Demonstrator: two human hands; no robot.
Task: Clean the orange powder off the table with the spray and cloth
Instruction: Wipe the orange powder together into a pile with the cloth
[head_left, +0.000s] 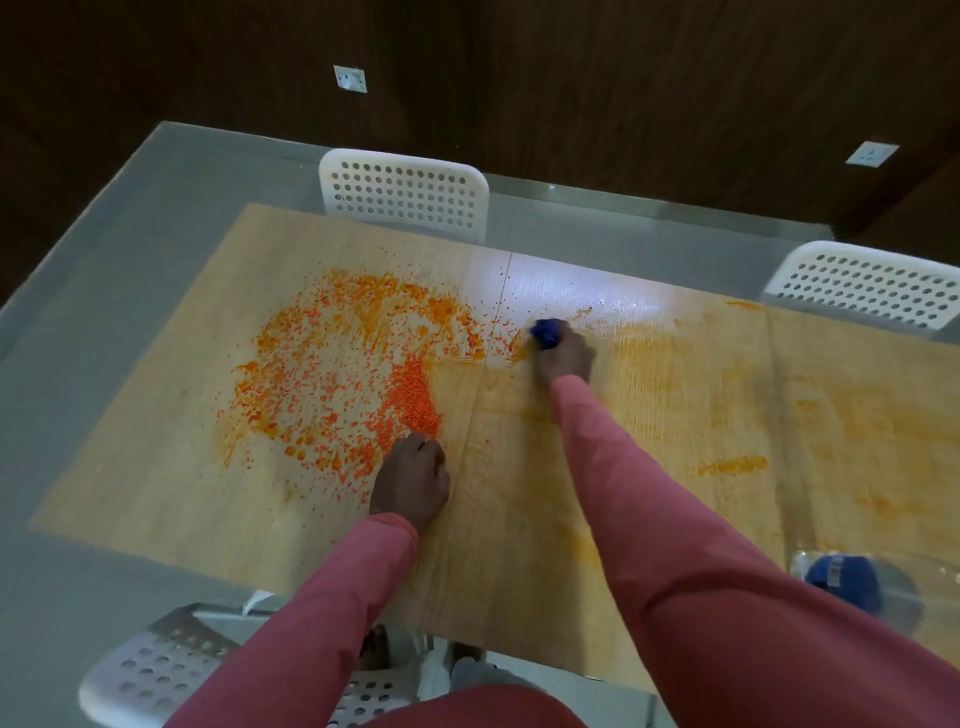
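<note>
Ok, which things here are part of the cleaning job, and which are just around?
Job:
blue cloth, gripped in the right hand
orange powder
table
spray bottle, at the near right edge
left hand, resting on the table

Just around:
white chairs
wall sockets

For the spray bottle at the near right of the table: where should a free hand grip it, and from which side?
The spray bottle shows only partly at the frame's right edge: a clear body with a blue part on top, blurred. Judging by that, wrap the fingers round the clear body below the blue part, coming from the left, its open side. The left hand, resting on the table, holds nothing.
</note>
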